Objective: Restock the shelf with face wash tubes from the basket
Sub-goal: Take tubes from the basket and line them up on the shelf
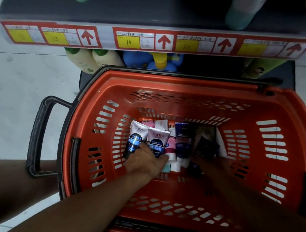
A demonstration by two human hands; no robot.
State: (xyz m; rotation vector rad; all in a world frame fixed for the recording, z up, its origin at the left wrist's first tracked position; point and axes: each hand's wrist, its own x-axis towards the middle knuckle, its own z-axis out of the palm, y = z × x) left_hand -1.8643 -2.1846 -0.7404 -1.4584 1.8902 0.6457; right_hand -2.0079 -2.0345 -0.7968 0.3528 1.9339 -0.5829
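While hands [147, 160] dig basket [202, 91], shelf edge [156, 39] overhangs.

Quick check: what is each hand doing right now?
Left hand: closing on the Softto tubes in the basket.
Right hand: down among dark tubes; grip cannot be told.

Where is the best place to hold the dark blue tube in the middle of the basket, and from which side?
Judging by its pose, take the dark blue tube by its flat upper body, from above. It leans among other tubes in the red basket, cap end down and hidden, so only the upper part is free.
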